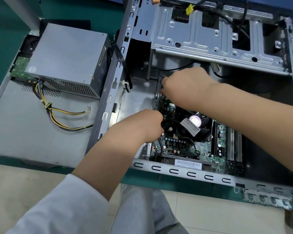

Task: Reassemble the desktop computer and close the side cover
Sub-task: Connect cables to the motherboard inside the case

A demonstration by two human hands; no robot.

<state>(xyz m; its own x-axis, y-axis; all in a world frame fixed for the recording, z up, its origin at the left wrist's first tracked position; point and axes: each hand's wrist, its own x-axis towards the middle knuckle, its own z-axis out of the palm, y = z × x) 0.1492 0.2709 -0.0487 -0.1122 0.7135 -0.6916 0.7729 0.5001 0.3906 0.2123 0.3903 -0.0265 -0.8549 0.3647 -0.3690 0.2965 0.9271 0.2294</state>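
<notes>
the open computer case fills the right and centre of the frame, lying on its side on the green table. the detached side cover lies at left, with the power supply resting on it and its yellow and black wires trailing. the motherboard sits low in the case, the cpu fan on it. the left hand, fingers curled, grips a black cable at the board's left edge. the right hand reaches to the board's upper left corner; its fingers curl under, on what i cannot tell.
</notes>
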